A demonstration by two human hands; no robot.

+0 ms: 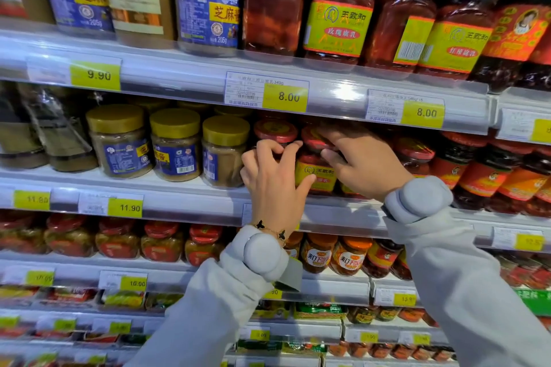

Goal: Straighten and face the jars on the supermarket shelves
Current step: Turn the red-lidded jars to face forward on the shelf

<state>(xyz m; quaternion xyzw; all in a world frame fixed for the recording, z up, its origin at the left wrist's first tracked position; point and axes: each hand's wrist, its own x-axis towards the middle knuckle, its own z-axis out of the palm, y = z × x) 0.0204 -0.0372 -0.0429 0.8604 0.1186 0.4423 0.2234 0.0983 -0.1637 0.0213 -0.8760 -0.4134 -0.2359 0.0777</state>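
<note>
Two red-lidded jars stand side by side on the second shelf (185,188). My left hand (275,179) curls its fingers round the left jar (275,131), which is mostly hidden behind the hand. My right hand (362,162) grips the lid and shoulder of the right jar (314,174), whose yellow label faces out. More red-lidded jars (414,155) continue to the right on the same shelf.
Three gold-lidded sesame paste jars (176,144) stand just left of my hands. The shelf above (179,74) carries blue-label jars and red bean-curd jars (340,12); some show their backs. Lower shelves hold chilli jars (346,253). Price tags line every rail.
</note>
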